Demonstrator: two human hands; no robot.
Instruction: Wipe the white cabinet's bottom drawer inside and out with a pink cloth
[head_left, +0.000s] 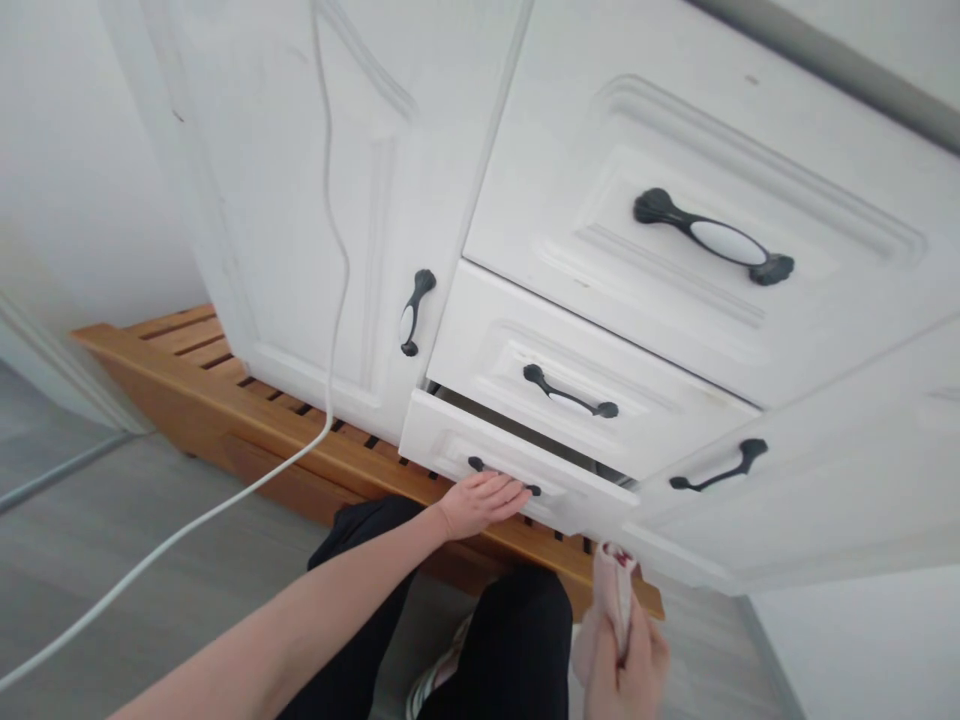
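Observation:
My left hand [484, 503] reaches to the bottom drawer [577, 500] of a white cabinet, its fingers curled over the black drawer handle [478, 464] and covering most of it. This drawer stands slightly pulled out, with a narrow dark gap along its top edge. At the lower right, my right hand [630, 665] is closed round a folded pale pink cloth [611, 590]. Some dark red shows in the fold at the cloth's upper end. The cloth is held upright, lower and to the right of the drawer.
Above are a middle drawer [495, 345] and a larger top drawer [570, 180], both closed. A cabinet door [285, 220] is at left. The slatted wooden bench [202, 390] runs beneath the cabinet. A white cable [341, 300] hangs down across the door and bench. My knees are close below.

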